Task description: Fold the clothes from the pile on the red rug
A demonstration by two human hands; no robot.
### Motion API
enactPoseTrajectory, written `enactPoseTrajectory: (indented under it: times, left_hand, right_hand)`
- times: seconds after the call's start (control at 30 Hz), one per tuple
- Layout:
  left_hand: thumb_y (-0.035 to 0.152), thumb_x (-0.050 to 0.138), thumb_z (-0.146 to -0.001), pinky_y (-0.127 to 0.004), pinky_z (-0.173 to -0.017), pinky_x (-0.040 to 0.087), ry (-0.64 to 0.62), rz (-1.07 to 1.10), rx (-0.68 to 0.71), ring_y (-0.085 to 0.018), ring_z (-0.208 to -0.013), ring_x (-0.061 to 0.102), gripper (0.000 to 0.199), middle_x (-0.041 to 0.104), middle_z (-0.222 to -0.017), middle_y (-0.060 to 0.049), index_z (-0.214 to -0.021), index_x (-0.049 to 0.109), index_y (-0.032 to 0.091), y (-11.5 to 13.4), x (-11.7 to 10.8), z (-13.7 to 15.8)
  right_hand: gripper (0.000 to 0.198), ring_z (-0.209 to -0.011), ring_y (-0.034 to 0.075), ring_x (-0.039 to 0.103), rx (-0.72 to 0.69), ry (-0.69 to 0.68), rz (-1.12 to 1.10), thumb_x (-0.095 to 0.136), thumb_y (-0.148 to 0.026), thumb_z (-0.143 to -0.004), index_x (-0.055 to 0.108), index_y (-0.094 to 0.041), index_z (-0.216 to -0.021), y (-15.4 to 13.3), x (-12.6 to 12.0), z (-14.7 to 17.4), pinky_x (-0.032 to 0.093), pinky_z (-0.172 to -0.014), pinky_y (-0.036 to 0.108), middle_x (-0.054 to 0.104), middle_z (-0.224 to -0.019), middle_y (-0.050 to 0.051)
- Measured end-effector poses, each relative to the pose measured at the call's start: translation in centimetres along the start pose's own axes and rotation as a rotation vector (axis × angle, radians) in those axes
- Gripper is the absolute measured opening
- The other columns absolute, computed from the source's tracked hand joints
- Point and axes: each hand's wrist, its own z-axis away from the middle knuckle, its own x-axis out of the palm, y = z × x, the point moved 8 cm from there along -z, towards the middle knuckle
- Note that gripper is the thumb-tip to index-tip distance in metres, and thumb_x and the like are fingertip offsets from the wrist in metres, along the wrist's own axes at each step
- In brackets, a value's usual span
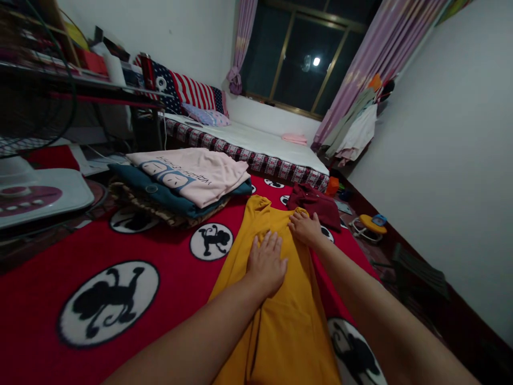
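A long mustard-yellow garment (292,321) lies stretched out before me on a red blanket (176,305) with monkey medallions. My left hand (266,263) rests flat on the middle of its upper part, fingers spread and pointing away. At the garment's far right corner, my right hand (306,228) lies palm down with its fingers extended over the fabric edge. Neither hand grips the cloth. Left of the garment is a stack of folded clothes, a pink printed shirt (216,171) on top of a teal one (192,208). A folded maroon garment (316,206) lies beyond my right hand.
A bed (256,131) with a patterned side stands under the window. On the left are a cluttered desk (92,83) and a fan base (60,190). A yellow-topped stool (372,224) stands on the floor to the right; clothes (358,131) hang by the curtain.
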Motion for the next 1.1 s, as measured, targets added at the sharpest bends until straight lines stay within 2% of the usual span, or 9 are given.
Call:
enactPoseTrajectory:
  times: [0.07,0.17,0.27,0.37,0.53,0.67,0.83,0.93,1.1]
  left_hand:
    - [0.040,0.041,-0.093,-0.052,-0.117,0.018,0.012,0.037,-0.001,-0.024,-0.143,0.027,0.054,0.037,-0.151,-0.010,-0.141,0.044,0.016,-0.1,-0.4,0.0]
    - [0.041,0.039,-0.094,-0.050,-0.117,0.019,0.066,0.063,-0.029,-0.024,-0.142,0.028,0.048,0.041,-0.149,-0.010,-0.133,0.053,0.017,-0.7,-1.4,-0.1]
    - [0.043,0.043,-0.092,-0.051,-0.118,0.016,0.139,0.036,-0.132,-0.028,-0.145,0.020,0.050,0.035,-0.152,-0.012,-0.133,0.054,0.017,-2.0,-2.4,-0.1]
    - [0.047,0.048,-0.088,-0.050,-0.118,0.015,0.138,0.023,-0.270,-0.032,-0.144,0.020,0.067,0.029,-0.153,-0.020,-0.142,0.041,0.008,-3.4,-2.4,-0.1]
    - [0.045,0.043,-0.091,-0.045,-0.120,0.013,0.091,0.007,-0.310,-0.030,-0.145,0.020,0.068,0.028,-0.153,-0.020,-0.143,0.037,0.002,-4.0,-1.6,-0.4]
    - [0.043,0.043,-0.092,-0.043,-0.119,0.015,0.088,-0.011,-0.307,-0.028,-0.144,0.022,0.065,0.031,-0.153,-0.018,-0.145,0.035,0.006,-4.2,-1.8,-0.6]
    - [0.043,0.045,-0.092,-0.045,-0.118,0.017,0.110,-0.006,-0.279,-0.029,-0.142,0.026,0.061,0.034,-0.151,-0.017,-0.144,0.037,0.010,-4.3,-2.1,-0.6]
    - [0.042,0.046,-0.092,-0.045,-0.117,0.018,0.129,0.031,-0.258,-0.030,-0.143,0.025,0.061,0.034,-0.151,-0.019,-0.143,0.038,0.009,-4.2,-2.3,-0.5]
    - [0.040,0.053,-0.088,-0.048,-0.117,0.015,0.174,0.109,-0.238,-0.034,-0.144,0.020,0.067,0.029,-0.153,-0.019,-0.145,0.034,0.010,-4.2,-2.7,-0.3]
  right_hand:
    - [0.031,-0.121,0.031,0.050,0.008,0.044,-0.006,0.045,-0.025,-0.090,0.071,-0.019,-0.106,-1.3,-1.6,-1.1,0.028,-0.104,0.051,0.067,-0.116,0.015]
    - [0.033,-0.111,0.028,0.058,0.055,0.105,-0.070,0.043,-0.019,-0.090,0.069,-0.017,-0.111,-3.3,-2.5,-2.7,0.040,-0.092,0.039,0.069,-0.110,0.015]
    - [0.033,-0.094,0.020,0.065,0.049,0.103,-0.157,0.047,-0.025,-0.091,0.065,-0.019,-0.118,-5.6,-1.4,-4.4,0.047,-0.078,0.028,0.070,-0.105,0.010]
    - [0.035,-0.098,0.015,0.062,-0.038,0.105,-0.217,0.048,-0.026,-0.092,0.062,-0.022,-0.123,-8.0,-0.1,-5.6,0.047,-0.083,0.022,0.066,-0.116,0.006]
    - [0.037,-0.114,0.025,0.053,-0.085,0.101,-0.212,0.039,-0.031,-0.096,0.059,-0.032,-0.128,-9.6,0.8,-6.6,0.046,-0.092,0.038,0.059,-0.129,0.007]
    - [0.044,-0.116,0.027,0.053,-0.172,0.050,-0.188,0.035,-0.024,-0.096,0.050,-0.026,-0.137,-10.0,0.7,-5.5,0.045,-0.094,0.041,0.057,-0.132,0.011]
    - [0.041,-0.123,0.021,0.050,-0.258,0.084,-0.319,0.037,-0.024,-0.095,0.055,-0.017,-0.132,-8.2,-0.9,0.9,0.040,-0.103,0.032,0.052,-0.138,0.011]
    - [0.038,-0.125,0.022,0.049,-0.283,0.222,-0.460,0.041,-0.021,-0.092,0.058,-0.019,-0.126,-5.7,-2.8,7.6,0.039,-0.106,0.037,0.052,-0.137,0.011]
    - [0.038,-0.127,0.024,0.048,-0.321,0.198,-0.498,0.044,-0.024,-0.091,0.056,-0.025,-0.127,-2.7,-3.1,19.4,0.042,-0.104,0.044,0.050,-0.138,0.011]
